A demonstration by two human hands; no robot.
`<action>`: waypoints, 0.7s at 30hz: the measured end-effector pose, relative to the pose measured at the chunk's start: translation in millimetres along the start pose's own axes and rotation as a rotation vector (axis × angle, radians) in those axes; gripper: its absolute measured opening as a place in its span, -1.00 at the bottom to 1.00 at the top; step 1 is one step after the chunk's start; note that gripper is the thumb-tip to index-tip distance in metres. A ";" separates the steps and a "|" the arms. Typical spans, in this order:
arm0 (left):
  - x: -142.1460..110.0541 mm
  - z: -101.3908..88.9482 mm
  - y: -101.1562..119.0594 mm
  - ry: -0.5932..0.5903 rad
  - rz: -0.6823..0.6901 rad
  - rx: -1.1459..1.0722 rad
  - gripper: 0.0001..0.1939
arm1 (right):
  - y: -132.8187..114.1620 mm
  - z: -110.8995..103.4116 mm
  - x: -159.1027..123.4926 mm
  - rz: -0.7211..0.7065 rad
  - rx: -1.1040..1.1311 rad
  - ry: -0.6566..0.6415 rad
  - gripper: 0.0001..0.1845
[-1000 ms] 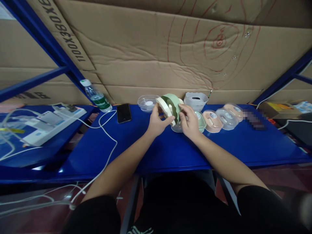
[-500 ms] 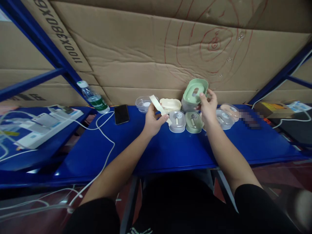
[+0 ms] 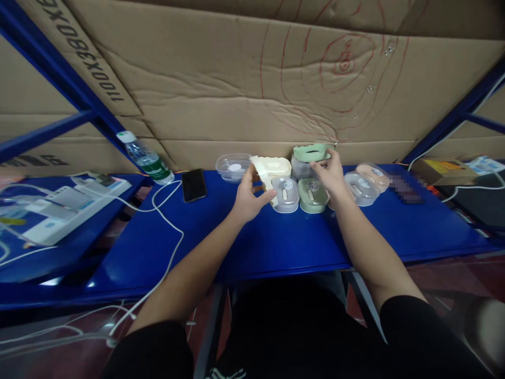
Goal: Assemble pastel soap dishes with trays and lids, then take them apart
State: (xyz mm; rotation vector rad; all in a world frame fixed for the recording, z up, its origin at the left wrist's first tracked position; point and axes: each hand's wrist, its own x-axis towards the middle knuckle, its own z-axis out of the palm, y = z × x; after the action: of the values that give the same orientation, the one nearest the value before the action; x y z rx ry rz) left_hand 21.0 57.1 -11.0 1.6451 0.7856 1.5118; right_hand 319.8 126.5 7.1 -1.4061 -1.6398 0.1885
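My left hand (image 3: 250, 199) is closed round a cream oval plastic piece (image 3: 263, 175), held on edge beside a cream soap-box tray (image 3: 276, 166). My right hand (image 3: 330, 173) rests its fingers on a green tray (image 3: 310, 153), which sits on top of a grey tray (image 3: 302, 168) at the back of the blue table (image 3: 252, 237). In front of both hands stands a row of small lidded boxes: a clear one (image 3: 286, 194), a green one (image 3: 313, 194), another clear one (image 3: 357, 188) and a pink one (image 3: 373, 176).
A clear empty dish (image 3: 232, 166) lies left of the cream tray. A black phone (image 3: 193, 185), a tilted water bottle (image 3: 145, 158) and a white cable (image 3: 168, 213) are further left. Power strips (image 3: 67, 202) lie on the left shelf. Cardboard lines the back wall.
My right hand has brought the green tray down from mid-air onto the grey tray at the back. My left hand has tipped the cream piece closer to the cream tray.
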 end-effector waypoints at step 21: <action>143.7 -14.5 1.5 -0.438 -0.167 0.989 -0.11 | -36.6 -27.5 6.6 -0.037 -0.464 -0.106 -0.36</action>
State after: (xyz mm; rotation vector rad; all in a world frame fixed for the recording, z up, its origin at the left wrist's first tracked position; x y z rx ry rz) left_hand 22.7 178.9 66.5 2.3979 1.4899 0.5714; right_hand 314.6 108.0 49.2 -1.7298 -1.8738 -0.1532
